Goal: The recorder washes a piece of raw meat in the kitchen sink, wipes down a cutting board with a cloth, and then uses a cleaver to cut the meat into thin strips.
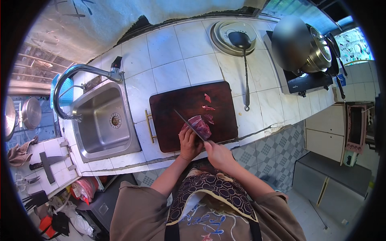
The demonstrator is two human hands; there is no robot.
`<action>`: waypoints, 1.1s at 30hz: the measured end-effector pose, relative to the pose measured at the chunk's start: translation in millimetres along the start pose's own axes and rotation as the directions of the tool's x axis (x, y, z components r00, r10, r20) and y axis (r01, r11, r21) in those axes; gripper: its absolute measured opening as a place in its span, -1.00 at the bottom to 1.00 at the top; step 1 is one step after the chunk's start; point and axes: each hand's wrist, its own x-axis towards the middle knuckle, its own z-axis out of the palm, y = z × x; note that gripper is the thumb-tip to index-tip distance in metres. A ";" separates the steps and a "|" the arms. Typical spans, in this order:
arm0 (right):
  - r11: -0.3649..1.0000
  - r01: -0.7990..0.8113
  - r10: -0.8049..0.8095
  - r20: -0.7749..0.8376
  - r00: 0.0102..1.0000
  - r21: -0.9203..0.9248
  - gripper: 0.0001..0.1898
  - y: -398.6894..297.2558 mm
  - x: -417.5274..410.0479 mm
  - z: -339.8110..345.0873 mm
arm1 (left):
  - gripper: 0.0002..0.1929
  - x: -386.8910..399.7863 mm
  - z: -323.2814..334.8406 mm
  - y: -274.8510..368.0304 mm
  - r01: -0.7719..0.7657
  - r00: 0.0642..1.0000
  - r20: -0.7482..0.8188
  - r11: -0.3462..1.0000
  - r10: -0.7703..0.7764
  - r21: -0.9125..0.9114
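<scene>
A chunk of raw red meat (202, 126) lies on a dark wooden cutting board (169, 105) that has a brass-coloured handle on its left side. The fingers of my left hand (190, 143) press down on the near left part of the meat. In my right hand (217, 154) is a kitchen knife (190, 126), its handle hidden in the fist. The blade crosses the meat slantwise, its tip pointing to the far left over the board. Several thin meat slices (208, 107) lie in a row to the right of and beyond the chunk.
A stainless steel sink (101, 120) with a curved faucet (81, 67) is at the left. Stacked plates (215, 39) with a black ladle (245, 69) across them stand at the back. A gas stove (310, 81) bears a steel pot (319, 58) at the right.
</scene>
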 end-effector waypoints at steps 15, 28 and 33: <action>0.994 -0.013 -0.001 -0.127 0.992 -0.109 -0.36 21.3 16.8 13.9 | -0.48 -6.1 6.4 -6.9 0.015 0.999 -0.051 1.000 -0.016 -0.024; 0.967 -0.156 0.120 -0.183 0.976 -0.200 -0.36 7.1 -5.8 21.8 | -0.50 -2.4 6.7 -3.2 0.050 0.997 -0.063 0.997 -0.054 -0.059; 0.974 -0.108 0.072 -0.179 0.981 -0.200 -0.37 -18.2 30.3 27.0 | -0.50 -6.0 10.6 -7.2 0.031 0.988 -0.152 0.999 -0.036 -0.035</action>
